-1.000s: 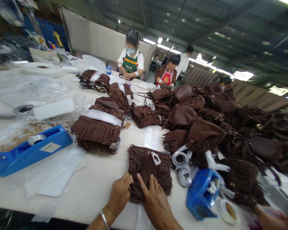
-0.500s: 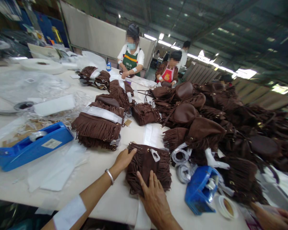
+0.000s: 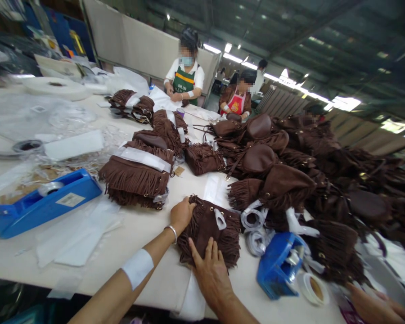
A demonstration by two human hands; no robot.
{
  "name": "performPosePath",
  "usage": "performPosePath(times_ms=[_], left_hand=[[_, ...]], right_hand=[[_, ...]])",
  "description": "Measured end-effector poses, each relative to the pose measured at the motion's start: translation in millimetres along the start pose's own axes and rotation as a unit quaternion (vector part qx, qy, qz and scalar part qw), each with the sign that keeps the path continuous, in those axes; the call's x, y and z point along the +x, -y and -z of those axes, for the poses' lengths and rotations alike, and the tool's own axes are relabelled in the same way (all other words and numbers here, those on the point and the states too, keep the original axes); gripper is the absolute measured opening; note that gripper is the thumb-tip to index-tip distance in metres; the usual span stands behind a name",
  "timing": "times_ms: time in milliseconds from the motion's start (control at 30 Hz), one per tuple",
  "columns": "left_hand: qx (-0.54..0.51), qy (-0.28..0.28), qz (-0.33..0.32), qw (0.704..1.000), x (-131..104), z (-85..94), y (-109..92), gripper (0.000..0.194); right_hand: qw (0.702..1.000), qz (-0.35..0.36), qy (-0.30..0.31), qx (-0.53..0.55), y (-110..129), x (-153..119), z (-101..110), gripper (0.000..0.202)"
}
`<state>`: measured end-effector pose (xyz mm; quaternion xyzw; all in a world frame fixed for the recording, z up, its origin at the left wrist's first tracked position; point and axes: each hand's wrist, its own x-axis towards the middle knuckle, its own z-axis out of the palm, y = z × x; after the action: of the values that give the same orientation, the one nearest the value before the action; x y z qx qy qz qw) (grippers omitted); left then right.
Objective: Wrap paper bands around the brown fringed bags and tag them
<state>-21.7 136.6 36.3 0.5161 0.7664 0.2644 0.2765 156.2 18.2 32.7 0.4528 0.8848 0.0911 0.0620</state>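
Note:
A dark brown fringed bag (image 3: 207,225) lies flat on the table before me, a loop of clear wrap on its upper part. My left hand (image 3: 181,218) is closed at the bag's upper left corner, its fingertips partly hidden by the fringe. My right hand (image 3: 212,274) rests open on the lower front, fingers spread over the fringe. A white strip (image 3: 193,297) sticks out from beneath the bag toward me, and a white sheet (image 3: 215,190) lies just beyond it.
Wrapped fringed bags (image 3: 135,175) sit at left, with a blue tape dispenser (image 3: 77,191) beside them. Another dispenser (image 3: 280,265) and a tape roll (image 3: 313,289) stand at right, below a large bag pile (image 3: 290,180). Another person's hand (image 3: 374,303) shows lower right; co-workers stand across.
My left hand has moved slightly up and right and closed at the bag's corner. My right hand stays on the bag. Across the table, a co-worker now handles a white sheet.

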Motion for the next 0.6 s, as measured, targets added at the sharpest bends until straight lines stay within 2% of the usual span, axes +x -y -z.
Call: performPosePath(times_ms=[133,233,333,433,600], left_hand=[[-0.037,0.007,-0.014,0.999,-9,17.7,15,0.032],[-0.063,0.016,-0.018,0.998,-41,28.2,32,0.033],[-0.087,0.042,-0.048,0.994,-78,28.5,43,0.029],[-0.099,0.050,-0.068,0.991,-99,24.7,47,0.023],[-0.074,0.019,-0.038,0.996,-115,23.8,39,0.027]], right_hand=[[1.000,-0.005,0.017,0.013,2,-1,5,0.090],[1.000,-0.010,0.014,0.024,2,-3,7,0.089],[1.000,-0.009,-0.002,0.014,2,-2,6,0.086],[0.999,-0.003,-0.027,-0.016,2,-1,3,0.083],[0.991,0.056,-0.114,-0.036,-4,-13,-4,0.077]])
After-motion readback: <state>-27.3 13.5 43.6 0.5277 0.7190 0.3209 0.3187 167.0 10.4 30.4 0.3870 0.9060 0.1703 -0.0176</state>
